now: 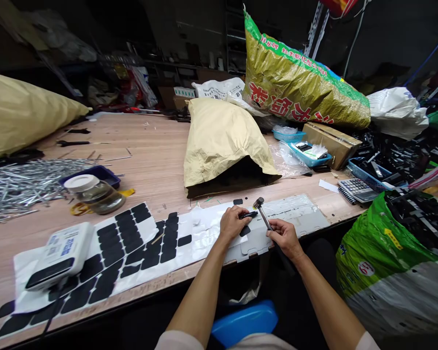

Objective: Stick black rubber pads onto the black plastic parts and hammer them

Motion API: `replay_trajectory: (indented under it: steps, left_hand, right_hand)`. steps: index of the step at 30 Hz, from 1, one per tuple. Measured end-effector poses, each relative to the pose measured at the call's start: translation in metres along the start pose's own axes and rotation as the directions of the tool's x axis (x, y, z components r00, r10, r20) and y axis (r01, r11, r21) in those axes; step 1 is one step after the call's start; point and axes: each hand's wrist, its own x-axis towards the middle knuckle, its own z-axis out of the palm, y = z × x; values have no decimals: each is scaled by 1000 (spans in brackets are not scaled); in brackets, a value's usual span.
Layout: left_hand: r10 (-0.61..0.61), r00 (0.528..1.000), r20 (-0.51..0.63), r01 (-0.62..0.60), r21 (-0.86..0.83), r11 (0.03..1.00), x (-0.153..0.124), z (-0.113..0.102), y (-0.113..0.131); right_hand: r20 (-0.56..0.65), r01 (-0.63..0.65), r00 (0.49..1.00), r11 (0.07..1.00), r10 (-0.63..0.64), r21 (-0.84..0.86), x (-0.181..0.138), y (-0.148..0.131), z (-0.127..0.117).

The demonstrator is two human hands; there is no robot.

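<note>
My left hand [234, 222] is closed on a small black part [248, 215], whose free end points to the right over a grey-white board [295, 214]. What exactly the part is I cannot make out. In my right hand [285, 238] is a hammer [264, 217], gripped on its shaft. The hammer's head is raised just above and to the right of the black part. Under my left hand lie a white sheet and a black rounded pad [245, 231]. Sheets of black adhesive pads [153, 248] spread over the table to the left.
A tan paper sack [222, 141] with a dark open mouth stands ahead. Left are a lidded jar [95, 192], a white device [63, 253] and a heap of metal rods [32, 182]. A calculator [357, 189], blue baskets [310, 154] and a green sack [379, 243] of black parts stand right.
</note>
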Motion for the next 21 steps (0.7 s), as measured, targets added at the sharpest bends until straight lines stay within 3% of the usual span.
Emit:
replay_trajectory:
  steps: [8,16,19,21]
  left_hand:
    - [-25,1000,-8,25,4,1000,1,1,0]
    - [2,1000,-5,-1,37,999,5,1,-1]
    - [33,999,-31,-35,-63,997,1,-4,3]
    - [72,990,-118,-92,-174,980,-16,-9,7]
  right_hand:
    - [69,24,997,997,-19,-73,4,6,2]
    - [-52,31,998,995,-26,95,11,10,-2]
    - [-92,53,995,991,-41,126,14,8,-2]
    - [-102,62,994,990,-49,128,15,8,-2]
